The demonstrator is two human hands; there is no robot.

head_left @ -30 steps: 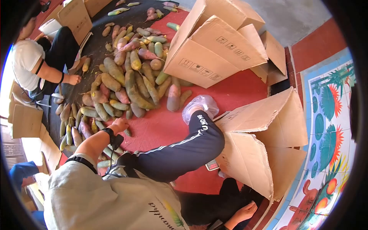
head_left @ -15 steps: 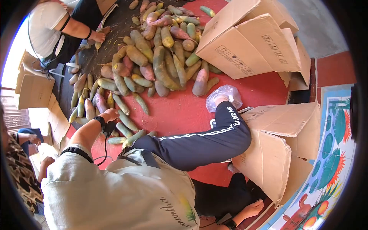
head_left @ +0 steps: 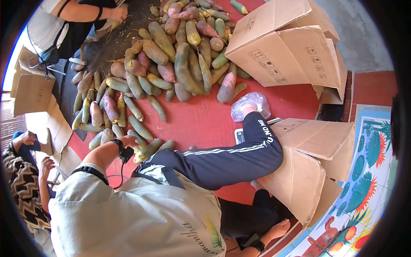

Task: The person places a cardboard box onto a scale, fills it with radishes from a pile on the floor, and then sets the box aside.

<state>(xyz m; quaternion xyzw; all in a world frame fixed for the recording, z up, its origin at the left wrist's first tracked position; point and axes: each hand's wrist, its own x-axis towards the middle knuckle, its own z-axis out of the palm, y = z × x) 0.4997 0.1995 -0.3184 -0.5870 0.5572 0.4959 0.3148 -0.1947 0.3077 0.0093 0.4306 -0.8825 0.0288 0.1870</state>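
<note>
My left hand [head_left: 128,141], with a black band at the wrist, reaches down among the long green radishes near my leg. Its stretched fingers lie beside a green radish [head_left: 148,150] with a yellowish end; I see no firm grip on it. Another green radish [head_left: 140,128] lies just beyond the fingertips. Away at the lower right, my right hand [head_left: 279,228] rests by my dark-clad leg, fingers loosely bent and holding nothing. A large heap of green, brown and pink radishes [head_left: 186,68] spreads over the red floor [head_left: 192,124].
Open cardboard boxes [head_left: 278,55] stand at upper right and another box [head_left: 295,171] beside my leg. A thin plastic bag [head_left: 248,107] covers my foot. A co-worker's hand [head_left: 119,15] is blurred at upper left; another person's hand [head_left: 46,167] shows at the left edge.
My left hand has moved down, closer to my leg. The co-worker's hand at upper left has risen from the floor. The whole view has shifted slightly.
</note>
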